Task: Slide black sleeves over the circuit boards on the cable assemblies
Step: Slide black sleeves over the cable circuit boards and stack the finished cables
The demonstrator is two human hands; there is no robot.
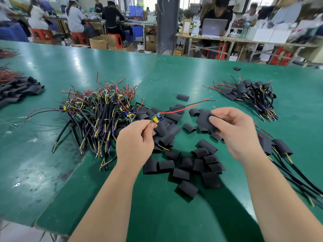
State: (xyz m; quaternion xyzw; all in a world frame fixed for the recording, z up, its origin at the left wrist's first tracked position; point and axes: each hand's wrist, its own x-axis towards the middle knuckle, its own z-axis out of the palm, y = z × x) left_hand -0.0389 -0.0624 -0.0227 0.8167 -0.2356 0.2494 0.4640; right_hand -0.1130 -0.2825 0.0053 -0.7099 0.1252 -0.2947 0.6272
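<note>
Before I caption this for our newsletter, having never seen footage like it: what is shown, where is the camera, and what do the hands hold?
No machine here. The one picture comes from a camera worn on a person's head, looking down at a green table. The left hand pinches a wired circuit board. The right hand holds a black sleeve. Loose sleeves lie on the table below them; unsleeved assemblies are heaped left, sleeved ones far right.

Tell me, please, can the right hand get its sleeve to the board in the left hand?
Probably yes: the board juts out of the left hand, and only its red wire lies between it and the sleeve in the right hand.
</note>
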